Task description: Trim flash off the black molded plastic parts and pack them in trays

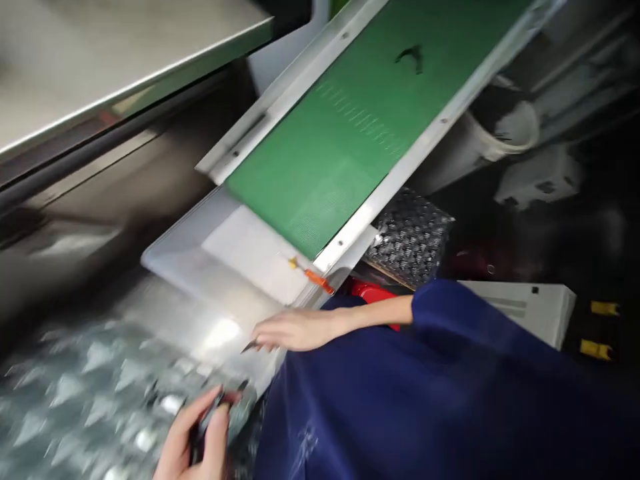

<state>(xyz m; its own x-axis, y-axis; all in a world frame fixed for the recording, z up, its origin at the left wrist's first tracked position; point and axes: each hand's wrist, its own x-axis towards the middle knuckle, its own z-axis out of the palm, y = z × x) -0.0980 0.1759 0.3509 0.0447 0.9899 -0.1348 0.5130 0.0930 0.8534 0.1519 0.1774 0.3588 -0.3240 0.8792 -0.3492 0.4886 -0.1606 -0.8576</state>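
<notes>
My left hand (195,437), at the bottom edge, is closed around a slim black piece (200,433), which is blurred and partly hidden by the fingers. My right hand (295,330) reaches in from the right and pinches a small dark pointed piece (249,347) over the shiny metal chute (220,333). Below and to the left lies clear plastic packaging (75,393) with bumpy shapes, close to my left hand. I cannot make out the exact kind of either held piece.
A green conveyor belt (340,147) slopes down to the chute, carrying a dark curved piece (413,59). An orange-and-yellow fitting (317,280) sits at its lower corner. Bubble wrap (415,237), a white bucket (515,130) and a white box (525,307) lie right. A metal-edged table (150,73) stands upper left.
</notes>
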